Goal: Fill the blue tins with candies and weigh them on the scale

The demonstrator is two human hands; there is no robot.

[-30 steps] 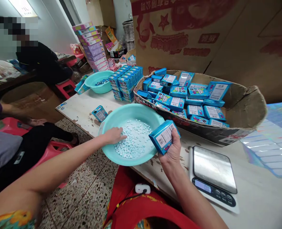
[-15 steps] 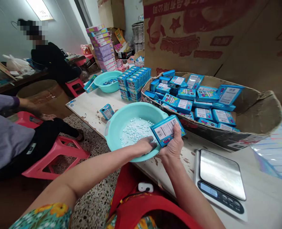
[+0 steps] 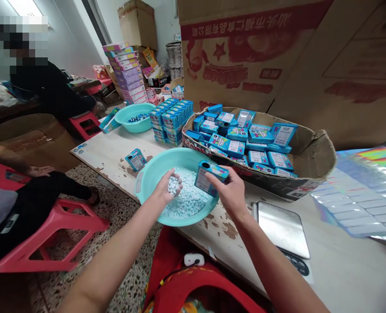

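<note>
A turquoise basin [image 3: 141,191] stands on the table with many small pale blue pieces [image 3: 191,202] in it. Above its left part, my left hand [image 3: 167,186] is cupped, palm up, round a heap of these pieces. My right hand [image 3: 231,188] grips a small blue box [image 3: 206,180] over the basin's right side. That box stands upright with a dark round opening in its top and a white label on its face. Another blue box [image 3: 136,160] is upright on the table, just left of the basin.
Stacked blue boxes [image 3: 171,119] and a second basin [image 3: 134,126] stand behind. A cut carton [image 3: 313,152] of blue boxes is at the right, near a scale [image 3: 282,226] and shiny sheets [image 3: 359,191]. At left are two people and red stools [image 3: 49,234].
My left hand has come up out of the pieces and moved left with a heap of them. The box in my right hand has turned upright, its opening now showing. The view has shifted.
</note>
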